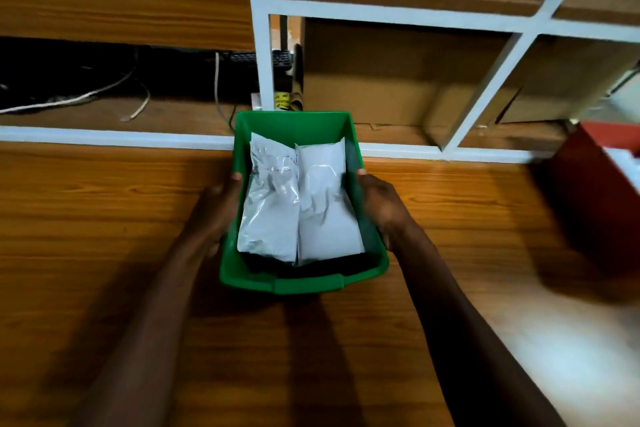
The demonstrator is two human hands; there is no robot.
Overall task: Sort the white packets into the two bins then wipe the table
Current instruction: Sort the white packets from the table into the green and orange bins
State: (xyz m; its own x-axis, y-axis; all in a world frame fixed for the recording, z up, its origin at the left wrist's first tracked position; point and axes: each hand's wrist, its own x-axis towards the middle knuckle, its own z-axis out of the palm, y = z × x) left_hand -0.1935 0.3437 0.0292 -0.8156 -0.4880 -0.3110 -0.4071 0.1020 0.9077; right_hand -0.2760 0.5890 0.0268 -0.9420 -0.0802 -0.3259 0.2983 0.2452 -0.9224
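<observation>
A green bin (304, 282) sits on the wooden table (104, 218), in the middle near the back edge. Two white packets lie side by side inside it: the left packet (270, 204) and the right packet (329, 215). My left hand (218, 208) grips the bin's left wall, thumb over the rim. My right hand (381, 204) grips the right wall the same way. A red bin (588, 198) stands at the right edge of the table, with something white showing inside it.
Behind the table runs a white-framed shelf unit (408, 15) holding cardboard boxes (398, 80). At the back left, loose cables (104, 90) and a dark keyboard (249, 59) lie on a lower ledge.
</observation>
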